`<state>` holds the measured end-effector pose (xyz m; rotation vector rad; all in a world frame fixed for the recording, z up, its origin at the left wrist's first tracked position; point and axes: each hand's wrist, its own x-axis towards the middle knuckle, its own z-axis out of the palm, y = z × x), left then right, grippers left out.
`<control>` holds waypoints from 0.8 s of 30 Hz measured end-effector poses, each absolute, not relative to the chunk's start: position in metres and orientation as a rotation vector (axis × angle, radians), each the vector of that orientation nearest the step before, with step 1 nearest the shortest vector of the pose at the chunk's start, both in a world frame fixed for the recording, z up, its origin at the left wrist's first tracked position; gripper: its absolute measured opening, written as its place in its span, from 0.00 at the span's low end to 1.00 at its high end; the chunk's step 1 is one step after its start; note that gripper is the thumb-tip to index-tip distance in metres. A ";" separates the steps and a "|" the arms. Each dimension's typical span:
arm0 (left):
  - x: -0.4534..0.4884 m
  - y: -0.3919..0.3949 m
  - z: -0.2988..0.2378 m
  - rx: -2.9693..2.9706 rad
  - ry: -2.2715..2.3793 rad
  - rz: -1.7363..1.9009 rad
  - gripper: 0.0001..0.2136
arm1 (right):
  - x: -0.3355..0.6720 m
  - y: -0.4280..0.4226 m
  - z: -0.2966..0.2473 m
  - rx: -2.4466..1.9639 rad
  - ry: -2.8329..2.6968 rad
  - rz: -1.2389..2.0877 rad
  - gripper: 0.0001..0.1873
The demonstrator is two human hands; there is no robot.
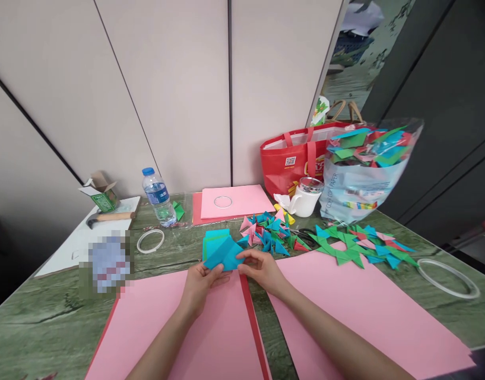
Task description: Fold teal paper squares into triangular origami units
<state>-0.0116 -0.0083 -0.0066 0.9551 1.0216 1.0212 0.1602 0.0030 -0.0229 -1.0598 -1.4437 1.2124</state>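
A blue piece of paper [225, 253], partly folded, is held up between both hands above the pink sheets [163, 316]. My left hand [201, 282] pinches its lower left edge with thumb and fingers. At its right corner, my right hand [261, 268] grips it between thumb and forefinger. Just behind lies a small stack of blue and green paper squares [216, 234]. A heap of folded paper triangles [272, 232] in blue, pink, red and green sits to the right of that stack.
More folded pieces [361, 244] lie right of the heap, near a white ring [448, 278]. Behind stand a white mug [306, 199], a red bag [282, 163] and a filled plastic bag [353, 184]. At left are a water bottle [159, 198] and a hammer [111, 216].
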 end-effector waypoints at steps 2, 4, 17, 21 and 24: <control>-0.011 -0.010 -0.005 1.022 1.044 0.973 0.16 | 0.161 0.004 -0.025 -1.077 -1.474 1.160 0.11; -0.011 -0.011 -0.001 1.093 1.085 0.939 0.16 | 0.164 0.005 -0.025 -1.093 -1.511 1.091 0.09; -0.013 -0.006 -0.005 1.300 1.166 0.947 0.17 | 0.167 0.006 -0.029 -1.077 -1.526 1.157 0.10; -0.016 -0.004 -0.005 1.238 1.183 0.972 0.13 | 0.168 0.007 -0.031 -1.035 -1.388 1.400 0.13; -0.016 -0.004 -0.004 1.229 1.179 0.975 0.14 | 0.169 0.005 -0.030 -1.073 -1.326 1.496 0.15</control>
